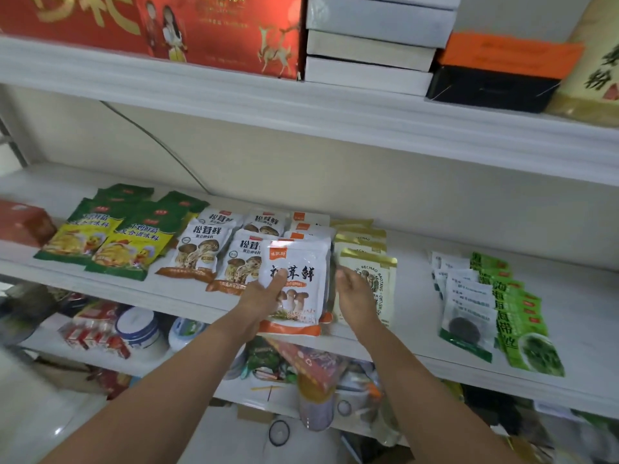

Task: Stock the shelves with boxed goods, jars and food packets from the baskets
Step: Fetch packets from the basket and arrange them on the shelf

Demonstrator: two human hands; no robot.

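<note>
A white mushroom-seasoning packet [301, 289] with an orange bottom strip lies at the front of the middle shelf [415, 296], on top of a row of like packets. My left hand [264, 293] holds its left edge, thumb lying across the printed front. My right hand [355, 293] hovers just right of the packet, fingers loosely curled, holding nothing, over a cream and gold packet [375, 272]. More white mushroom packets [201, 249] lie in rows to the left.
Green and yellow seasoning packets [110, 239] fill the shelf's left part, beside a red box [23, 222]. Seaweed packets [469, 306] and green packets [522, 316] lie at the right. Red gift boxes [217, 31] and white boxes [375, 45] stand on the upper shelf. Jars and packets crowd the lower shelf.
</note>
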